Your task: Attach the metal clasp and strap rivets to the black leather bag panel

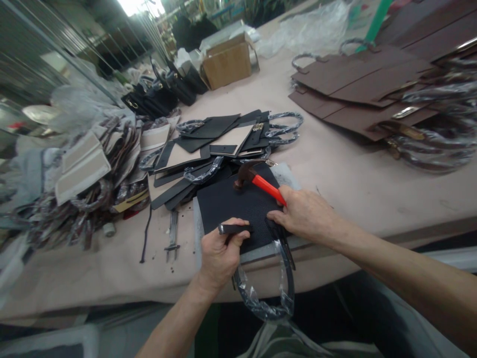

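A black textured leather panel [234, 209] lies on a grey slab at the table's near edge. Its plastic-wrapped black handle [268, 298] hangs over the edge. My left hand [219, 253] is closed, pinching a black strap end [233, 228] on the panel's near side. My right hand [303, 214] grips a hammer [257, 180] with a red-orange handle, whose dark head rests on the panel, and its fingers also press the handle's attachment on the panel.
A pile of black and beige bag panels [219, 139] lies just beyond the panel. Brown panels with wrapped handles [372, 89] are stacked at the right. A cardboard box [227, 62] and black bags stand at the back, with straps and panels [82, 174] heaped at the left.
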Demonstrator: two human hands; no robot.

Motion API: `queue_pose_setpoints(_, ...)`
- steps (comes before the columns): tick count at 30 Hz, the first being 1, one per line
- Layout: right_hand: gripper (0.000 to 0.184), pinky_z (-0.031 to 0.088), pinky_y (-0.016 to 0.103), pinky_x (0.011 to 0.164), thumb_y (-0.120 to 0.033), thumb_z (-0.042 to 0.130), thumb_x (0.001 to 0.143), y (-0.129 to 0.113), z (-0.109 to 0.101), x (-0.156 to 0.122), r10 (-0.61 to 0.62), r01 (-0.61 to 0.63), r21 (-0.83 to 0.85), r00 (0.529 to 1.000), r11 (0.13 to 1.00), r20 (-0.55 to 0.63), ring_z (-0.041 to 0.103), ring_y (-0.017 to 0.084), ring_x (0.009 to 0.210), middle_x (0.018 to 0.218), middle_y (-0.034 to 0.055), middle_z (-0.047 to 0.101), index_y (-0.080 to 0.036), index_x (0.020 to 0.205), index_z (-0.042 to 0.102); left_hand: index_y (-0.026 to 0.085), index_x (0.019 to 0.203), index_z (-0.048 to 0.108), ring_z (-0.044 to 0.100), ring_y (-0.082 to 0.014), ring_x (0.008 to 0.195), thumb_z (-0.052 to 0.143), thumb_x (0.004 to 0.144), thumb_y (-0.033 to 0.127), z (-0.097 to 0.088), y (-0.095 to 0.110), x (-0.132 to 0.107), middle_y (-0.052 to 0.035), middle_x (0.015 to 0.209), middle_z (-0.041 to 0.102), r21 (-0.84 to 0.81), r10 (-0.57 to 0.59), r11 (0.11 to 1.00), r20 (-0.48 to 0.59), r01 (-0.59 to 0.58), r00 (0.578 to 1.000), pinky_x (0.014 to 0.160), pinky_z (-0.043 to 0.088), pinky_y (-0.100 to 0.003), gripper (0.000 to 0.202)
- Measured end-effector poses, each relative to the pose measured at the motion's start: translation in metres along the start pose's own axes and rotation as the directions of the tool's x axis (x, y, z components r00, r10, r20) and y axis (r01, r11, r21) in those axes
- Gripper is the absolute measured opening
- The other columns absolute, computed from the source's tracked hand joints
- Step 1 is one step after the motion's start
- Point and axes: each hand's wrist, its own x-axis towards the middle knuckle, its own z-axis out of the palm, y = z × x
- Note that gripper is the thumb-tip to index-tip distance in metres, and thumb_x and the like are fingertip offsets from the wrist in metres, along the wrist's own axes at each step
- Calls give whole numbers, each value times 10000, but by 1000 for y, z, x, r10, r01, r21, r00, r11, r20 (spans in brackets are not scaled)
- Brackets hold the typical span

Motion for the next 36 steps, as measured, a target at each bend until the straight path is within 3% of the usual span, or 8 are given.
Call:
queue_pose_setpoints(7,327,361,359,613,-453,723,918,-1,-2,0,-1,1,-9,1000,1000,0,697,344,831,788,78,678,-186,1003,553,180,1023,702,756,-123,890,710,934,154,1,7,2,-12,977,782,104,105,989,-17,-103,994,861,584,-171,93)
queue_pose_setpoints(14,310,312,345,599,-456,693,912,5,3,1,-13,14,37,1000,999,-23,656,299,747,723,47,629,-190,1004,562,165,995,693,691,-92,694,666,934,130,7,19,14,-3,893,756,159,69,984,71,-80,995,679,525,-158,75)
queue_pose_setpoints(19,296,320,322,601,-432,457,1000,12,2,4,-38,40,288,999,957,-14,552,209,653,692,32,559,-210,817,527,180,963,668,681,-91,692,632,928,120,10,19,14,22,824,722,99,8,995,32,-11,999,682,515,-159,78)
queue_pose_setpoints(23,372,327,302,556,-444,333,999,10,-35,-10,-119,121,345,993,931,-26,487,171,569,629,15,521,-218,737,470,189,976,647,704,-122,747,605,933,145,14,15,12,7,851,728,69,-12,998,25,11,1000,716,529,-196,74)
queue_pose_setpoints(28,416,244,301,487,-527,355,1004,-4,-99,-61,-285,376,257,900,890,-331,390,148,459,526,-26,430,-236,730,471,195,949,645,703,-152,767,580,929,166,17,12,12,-10,852,724,61,-27,998,19,26,999,727,526,-240,74)
queue_pose_setpoints(30,400,214,309,477,-505,364,1012,-7,-107,-75,-337,419,153,859,895,-385,359,147,426,497,-34,406,-243,726,460,198,942,643,701,-158,756,579,920,164,18,12,12,-12,839,723,56,-27,998,10,26,1000,720,521,-248,75)
queue_pose_setpoints(34,299,144,331,500,-402,378,985,-8,-104,-82,-415,398,-120,877,910,-241,373,172,428,516,-2,464,-246,742,457,201,918,639,694,-164,726,589,910,173,18,11,12,-15,816,720,66,-42,997,9,41,999,685,508,-251,57)
queue_pose_setpoints(36,292,133,335,510,-399,376,988,-13,-109,-82,-442,406,-184,862,895,-250,368,176,427,516,-2,453,-251,746,445,201,916,641,698,-165,725,590,910,174,18,11,12,-17,813,722,69,-42,997,14,41,999,679,511,-248,58)
